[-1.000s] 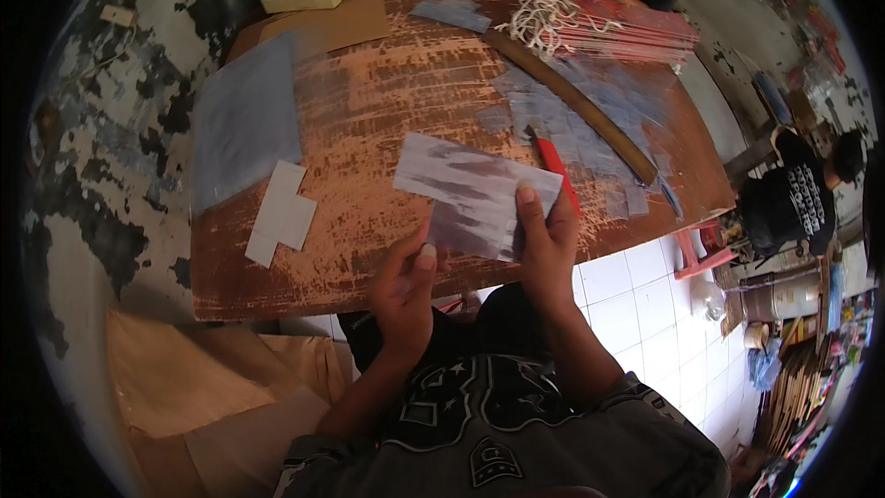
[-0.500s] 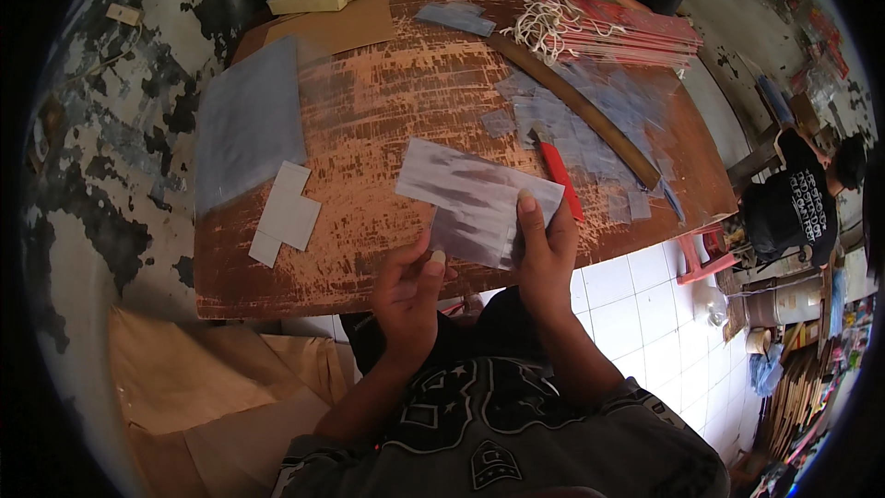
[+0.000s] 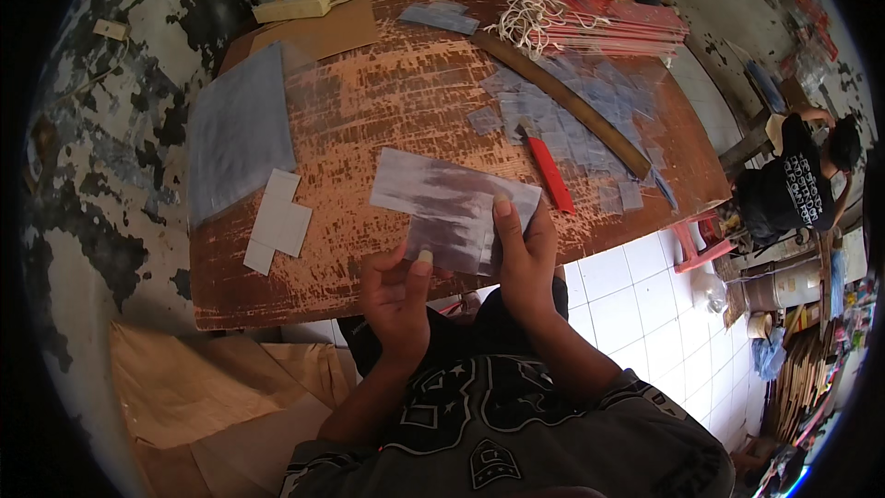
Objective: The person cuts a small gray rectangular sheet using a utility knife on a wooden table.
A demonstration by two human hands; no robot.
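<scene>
Above the near edge of the table I hold a glossy, see-through plastic sheet, cut in a stepped shape with a wider upper strip. My right hand grips its right end, thumb flat on top and fingers beneath. At its lower left corner my left hand pinches the sheet between thumb and fingers. Whether it is one layer or several I cannot tell. A pale card of similar stepped outline lies on the table to the left. Right of the sheet rests a red cutter knife with its blade out.
The worn brown table carries a large plastic sheet stack at left. Loose clear pieces lie at right under a long wooden strip. Red bundles with white cords sit behind. A person in black sits at far right.
The sheet and both hands appear slightly further left and lower, and the whole view has shifted a little. The left thumb now lies over the sheet's lower corner.
</scene>
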